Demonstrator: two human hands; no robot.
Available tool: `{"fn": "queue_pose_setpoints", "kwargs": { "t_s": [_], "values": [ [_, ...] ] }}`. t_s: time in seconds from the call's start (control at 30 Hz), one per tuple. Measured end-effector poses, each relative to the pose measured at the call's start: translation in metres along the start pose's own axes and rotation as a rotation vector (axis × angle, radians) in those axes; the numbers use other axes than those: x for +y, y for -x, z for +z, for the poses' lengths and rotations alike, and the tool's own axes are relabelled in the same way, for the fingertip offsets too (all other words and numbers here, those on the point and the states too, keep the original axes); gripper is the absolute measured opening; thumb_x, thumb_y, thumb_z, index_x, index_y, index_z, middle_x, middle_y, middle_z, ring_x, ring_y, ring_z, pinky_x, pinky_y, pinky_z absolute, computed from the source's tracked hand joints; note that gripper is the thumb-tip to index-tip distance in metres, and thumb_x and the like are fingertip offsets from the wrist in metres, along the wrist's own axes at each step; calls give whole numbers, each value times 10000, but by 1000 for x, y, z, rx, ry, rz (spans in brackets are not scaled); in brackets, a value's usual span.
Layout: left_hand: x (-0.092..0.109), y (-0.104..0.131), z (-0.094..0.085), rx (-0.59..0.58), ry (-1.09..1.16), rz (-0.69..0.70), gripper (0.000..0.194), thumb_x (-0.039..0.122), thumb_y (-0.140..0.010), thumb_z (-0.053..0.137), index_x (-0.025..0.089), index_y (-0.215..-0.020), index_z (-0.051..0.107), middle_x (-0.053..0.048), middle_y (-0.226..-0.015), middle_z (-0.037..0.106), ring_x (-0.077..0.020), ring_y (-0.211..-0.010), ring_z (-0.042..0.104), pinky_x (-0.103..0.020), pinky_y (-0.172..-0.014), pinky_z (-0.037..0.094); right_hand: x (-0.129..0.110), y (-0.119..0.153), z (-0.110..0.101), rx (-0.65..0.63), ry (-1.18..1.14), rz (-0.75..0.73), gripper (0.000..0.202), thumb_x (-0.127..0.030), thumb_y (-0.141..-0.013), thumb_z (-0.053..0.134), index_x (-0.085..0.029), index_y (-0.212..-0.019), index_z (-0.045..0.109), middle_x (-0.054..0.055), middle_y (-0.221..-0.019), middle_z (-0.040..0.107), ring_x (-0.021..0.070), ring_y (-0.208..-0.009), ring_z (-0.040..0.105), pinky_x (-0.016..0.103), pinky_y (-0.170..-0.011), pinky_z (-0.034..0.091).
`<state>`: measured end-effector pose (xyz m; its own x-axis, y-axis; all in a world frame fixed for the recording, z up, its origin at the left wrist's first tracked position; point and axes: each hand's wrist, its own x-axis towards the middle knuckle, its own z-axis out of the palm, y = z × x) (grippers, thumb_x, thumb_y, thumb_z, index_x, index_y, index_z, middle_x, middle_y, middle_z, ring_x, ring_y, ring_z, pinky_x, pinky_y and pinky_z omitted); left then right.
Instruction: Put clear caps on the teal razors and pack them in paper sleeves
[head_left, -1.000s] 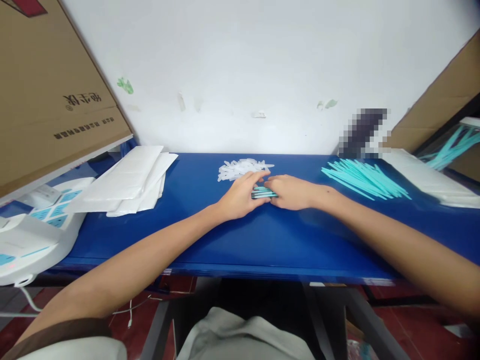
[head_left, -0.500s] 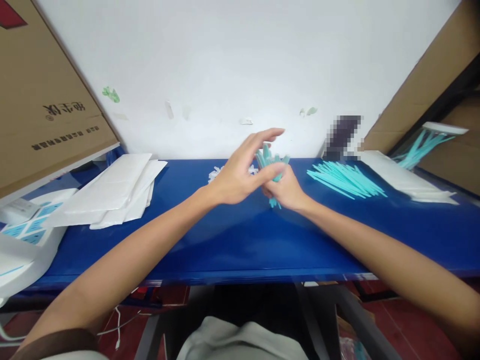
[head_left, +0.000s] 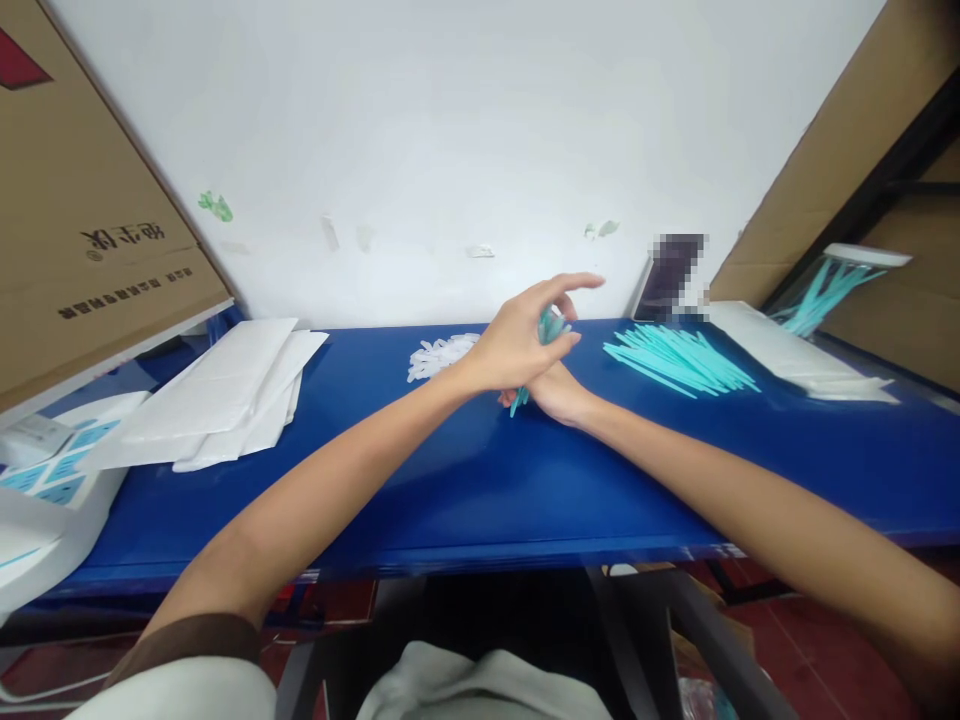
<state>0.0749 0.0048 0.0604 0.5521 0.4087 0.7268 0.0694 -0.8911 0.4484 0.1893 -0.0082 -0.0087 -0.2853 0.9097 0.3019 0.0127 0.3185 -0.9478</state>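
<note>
A bundle of thin turquoise plastic sticks [head_left: 520, 400] stands tilted above the table, its lower ends poking out below my hands. My right hand [head_left: 551, 390] is closed around the bundle and is partly covered by my left. My left hand [head_left: 517, 335] curves over the top of the bundle, index finger stretched out and thumb apart, with the sticks' upper ends between them. Behind my left wrist lies a heap of small white pieces [head_left: 439, 355]. A loose pile of more turquoise sticks [head_left: 682, 360] lies right of my hands.
White flat packets [head_left: 217, 385] are stacked on the blue table [head_left: 450, 490] at left, beside a white device with blue panels [head_left: 75, 450] and a cardboard box [head_left: 97, 180]. At right are a white packet [head_left: 795, 350], a clear container of turquoise sticks [head_left: 832, 290] and a dark pixelated object [head_left: 671, 275].
My left hand has moved right over the bundle's top, covering more of the right hand. The bundle has tilted, its lower ends shifting left. More of the white heap shows.
</note>
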Motion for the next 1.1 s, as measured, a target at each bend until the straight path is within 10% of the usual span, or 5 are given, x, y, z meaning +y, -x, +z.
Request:
{"fn": "queue_pose_setpoints", "kwargs": {
  "t_s": [0.2, 0.33, 0.6, 0.77, 1.1],
  "values": [
    [8, -9, -6, -20, 137, -140, 234, 337, -894, 694, 171, -1052, 740, -46, -875, 741, -173, -880, 685, -314, -882, 523, 2, -2, 1, 86, -47, -52, 426, -436, -709, 833, -230, -613, 472, -65, -453, 462, 90, -402, 408, 247, -391, 306],
    [8, -9, -3, -70, 232, -311, 475, 532, -966, 598, 152, -717, 738, -76, -785, 749, -165, -793, 703, -284, -798, 543, 6, -2, 0, 62, -70, -45, 378, -385, -646, 893, -213, -677, 558, -55, -492, 536, 120, -446, 502, 270, -448, 402],
    [4, -12, 0, 55, 495, -428, 271, 382, -999, 598, 146, -1033, 729, -30, -796, 717, -120, -698, 686, -234, -674, 552, -6, -1, -6, -15, -15, -14, 370, -489, -744, 810, -171, -707, 624, 33, -603, 675, 166, -466, 616, 316, -471, 502],
    [9, -14, 1, 3, 558, -457, 377, 448, -1015, 555, 138, -890, 730, 0, -621, 609, -110, -573, 616, -230, -608, 518, -8, 0, -6, 27, -16, -49, 426, -405, -686, 869, -241, -677, 477, -82, -468, 463, 99, -392, 422, 271, -391, 333],
    [9, -13, 11, 51, 502, -514, 326, 339, -1023, 516, 155, -839, 711, 30, -538, 552, -104, -530, 583, -232, -616, 500, 1, -1, -1, 41, -43, 19, 374, -350, -691, 750, -271, -585, 400, -55, -426, 434, 134, -436, 446, 328, -477, 411]
  ]
}}
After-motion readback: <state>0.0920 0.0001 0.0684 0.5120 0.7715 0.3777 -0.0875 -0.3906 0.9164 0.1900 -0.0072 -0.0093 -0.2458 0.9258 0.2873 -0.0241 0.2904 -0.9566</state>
